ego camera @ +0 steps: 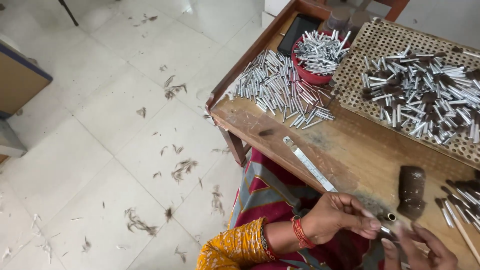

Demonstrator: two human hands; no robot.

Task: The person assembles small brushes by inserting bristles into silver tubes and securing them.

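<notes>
Right at the bottom edge, our left hand (340, 216) pinches a little metal tube (389, 218) between thumb and fingers (367, 225), open end pointing at the right hand (425, 250). The right hand's fingers are half curled just beside the tube's tip; we can't tell if they're holding anything, it's too blurry. Looks like we're mid-way through stuffing one tube, so the next bit wants a steady pinch and the tube mouth lined up.

Just past that, a dark hair bundle (411, 191) and a few finished pieces (457, 200) sit on the surface (350, 155), plus a metal ruler (308, 163). Further back there's a loose tube pile (277, 87), a red bowl (305, 75) full of tubes, and a perforated tray (370, 40) loaded with filled ones.
</notes>
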